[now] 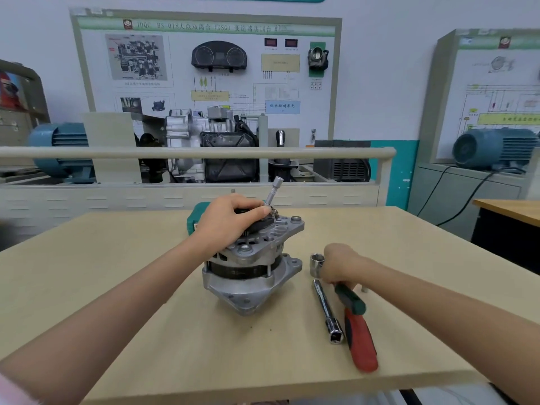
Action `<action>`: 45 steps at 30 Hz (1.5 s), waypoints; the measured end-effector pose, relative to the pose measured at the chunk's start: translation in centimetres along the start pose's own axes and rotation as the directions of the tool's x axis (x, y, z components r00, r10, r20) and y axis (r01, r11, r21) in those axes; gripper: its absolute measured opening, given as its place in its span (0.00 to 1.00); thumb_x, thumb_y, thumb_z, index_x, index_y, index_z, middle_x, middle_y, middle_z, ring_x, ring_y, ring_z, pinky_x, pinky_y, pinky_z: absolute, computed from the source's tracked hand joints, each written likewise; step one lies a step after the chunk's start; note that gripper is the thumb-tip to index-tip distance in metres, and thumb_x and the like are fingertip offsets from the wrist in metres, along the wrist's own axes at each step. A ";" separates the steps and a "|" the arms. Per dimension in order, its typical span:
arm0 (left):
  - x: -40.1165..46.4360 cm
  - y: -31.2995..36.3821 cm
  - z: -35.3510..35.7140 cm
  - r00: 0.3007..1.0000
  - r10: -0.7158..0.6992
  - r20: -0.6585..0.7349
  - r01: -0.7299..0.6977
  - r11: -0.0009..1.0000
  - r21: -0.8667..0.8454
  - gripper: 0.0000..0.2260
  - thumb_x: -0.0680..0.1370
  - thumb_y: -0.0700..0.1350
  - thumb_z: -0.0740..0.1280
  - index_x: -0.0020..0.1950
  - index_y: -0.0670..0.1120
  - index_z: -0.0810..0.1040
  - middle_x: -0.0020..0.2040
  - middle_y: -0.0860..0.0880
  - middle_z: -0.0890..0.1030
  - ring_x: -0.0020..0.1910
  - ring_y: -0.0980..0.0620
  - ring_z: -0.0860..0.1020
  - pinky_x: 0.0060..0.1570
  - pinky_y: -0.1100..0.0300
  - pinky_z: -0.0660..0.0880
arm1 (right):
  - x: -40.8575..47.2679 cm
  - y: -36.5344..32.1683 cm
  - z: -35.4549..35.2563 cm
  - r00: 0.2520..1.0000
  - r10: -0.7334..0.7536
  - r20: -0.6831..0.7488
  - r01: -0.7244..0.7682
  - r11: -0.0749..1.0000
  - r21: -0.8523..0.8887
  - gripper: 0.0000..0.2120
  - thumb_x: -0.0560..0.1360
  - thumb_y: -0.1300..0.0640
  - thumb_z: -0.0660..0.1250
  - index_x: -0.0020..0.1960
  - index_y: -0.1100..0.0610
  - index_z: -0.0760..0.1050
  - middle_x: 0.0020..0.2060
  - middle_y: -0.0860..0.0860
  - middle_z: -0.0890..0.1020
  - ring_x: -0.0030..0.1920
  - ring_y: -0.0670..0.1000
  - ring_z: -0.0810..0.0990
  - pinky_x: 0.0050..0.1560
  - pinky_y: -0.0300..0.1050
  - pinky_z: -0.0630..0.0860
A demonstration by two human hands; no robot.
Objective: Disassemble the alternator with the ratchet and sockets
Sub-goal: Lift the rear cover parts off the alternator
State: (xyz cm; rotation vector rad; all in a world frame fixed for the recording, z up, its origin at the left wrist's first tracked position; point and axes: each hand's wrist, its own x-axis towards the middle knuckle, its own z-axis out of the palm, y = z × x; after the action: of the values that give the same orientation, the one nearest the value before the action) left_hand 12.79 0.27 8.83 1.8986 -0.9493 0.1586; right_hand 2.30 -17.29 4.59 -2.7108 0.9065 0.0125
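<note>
A person's left hand (pixel 230 220) curls over the top of an alternator (pixel 251 264), fingers and thumb closed around the black part on its upper face, at 12 o'clock from the middle of a pale wooden table (pixel 146 317). A slim socket extension (pixel 272 192) rises tilted from between those fingers, leaning toward 1 o'clock, its open end uppermost.

The right hand (pixel 340 264) rests on the table at 3 o'clock from the alternator, fingers curled down over the head end of a ratchet (pixel 358 325); exactly how the fingers sit on the tool is hidden by the back of the hand. The ratchet's green-and-red handle lies flat, running toward 5 o'clock. A large chrome socket (pixel 317 264) stands just beside the knuckles, touching or nearly touching them, between the hand and the alternator. A long chrome extension bar (pixel 327 311) lies flat alongside the ratchet handle, its square end pointing toward 5 o'clock.

The alternator stands upright on its wider flange, near the table's centre. A green tool case (pixel 194 217) shows partly behind the left hand at 11 o'clock. Beyond the table, a training board (pixel 204 68) with a gearbox display (pixel 210 147) stands against the wall, flanked by 2 blue motors, the nearer at 2 o'clock (pixel 493 147).
</note>
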 end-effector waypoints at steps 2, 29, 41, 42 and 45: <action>-0.1 -0.1 0.0 1.000 0.003 -0.007 -0.003 1.000 -0.007 0.11 0.74 0.53 0.70 0.55 0.52 0.83 0.52 0.53 0.81 0.54 0.53 0.77 0.62 0.49 0.72 | 0.2 -0.4 0.8 1.000 -0.012 -0.007 0.011 0.996 -0.092 0.10 0.74 0.63 0.60 0.35 0.57 0.64 0.36 0.52 0.71 0.42 0.53 0.73 0.38 0.42 0.70; -0.2 -0.2 0.0 0.999 -0.041 -0.033 0.038 0.997 -0.074 0.13 0.75 0.52 0.69 0.57 0.49 0.82 0.54 0.54 0.83 0.55 0.57 0.78 0.62 0.54 0.73 | -1.3 -1.6 -1.0 0.972 -0.016 0.234 0.079 0.962 -0.263 0.06 0.75 0.65 0.60 0.40 0.61 0.73 0.28 0.54 0.75 0.26 0.50 0.74 0.26 0.36 0.71; -0.2 -0.3 0.1 0.999 -0.028 -0.046 0.026 0.998 -0.050 0.14 0.76 0.52 0.68 0.59 0.48 0.82 0.55 0.53 0.83 0.56 0.56 0.78 0.62 0.52 0.73 | -1.4 -0.6 -1.6 0.935 -0.027 0.355 0.008 0.998 0.057 0.10 0.76 0.64 0.63 0.56 0.67 0.74 0.38 0.55 0.77 0.38 0.51 0.81 0.56 0.44 0.77; -0.2 -0.3 0.1 0.998 -0.028 -0.047 0.026 0.999 -0.047 0.14 0.76 0.52 0.68 0.59 0.48 0.82 0.54 0.53 0.83 0.56 0.56 0.78 0.62 0.52 0.73 | -1.5 -0.6 -1.3 0.936 -0.033 0.351 0.015 0.998 0.054 0.11 0.76 0.64 0.64 0.57 0.66 0.73 0.40 0.54 0.76 0.42 0.52 0.82 0.56 0.44 0.77; -0.2 -0.3 0.1 0.998 -0.018 -0.053 0.016 0.999 -0.042 0.13 0.76 0.52 0.68 0.58 0.49 0.82 0.53 0.53 0.83 0.55 0.56 0.78 0.61 0.52 0.74 | -2.2 -1.0 -1.0 0.931 -0.028 0.364 0.039 0.999 -0.023 0.07 0.77 0.62 0.62 0.53 0.63 0.72 0.40 0.55 0.74 0.46 0.55 0.82 0.45 0.40 0.79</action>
State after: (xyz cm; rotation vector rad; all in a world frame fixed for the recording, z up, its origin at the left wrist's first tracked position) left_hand 12.76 0.37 8.46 1.8551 -0.8933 0.1775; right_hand 1.05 -15.50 5.98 -2.6213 0.7513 0.5084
